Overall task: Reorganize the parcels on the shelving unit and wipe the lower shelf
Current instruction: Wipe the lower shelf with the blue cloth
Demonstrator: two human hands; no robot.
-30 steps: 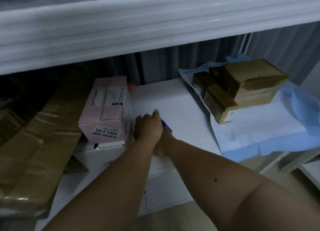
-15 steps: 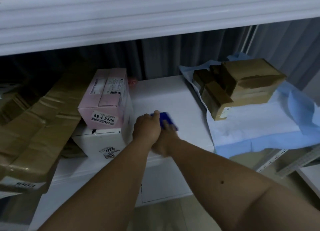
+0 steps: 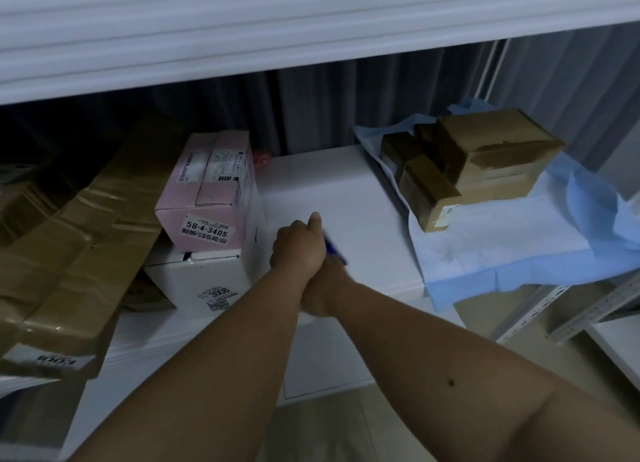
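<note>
Now mostly hidden, blue cloth (image 3: 334,253) under stacked hands (image 3: 304,250)

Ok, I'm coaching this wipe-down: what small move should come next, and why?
Probably sweep the blue cloth right across the bare white shelf toward the blue sheet. Both hands, left hand over right hand, sit beside the pink box, leaving the open stretch to their right.

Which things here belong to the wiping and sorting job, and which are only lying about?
Belong to the job:
blue cloth under the left hand and right hand
white shelf
pink parcel
white box
brown parcels
long taped parcel

Just lying about:
grey curtain
metal rails
</note>
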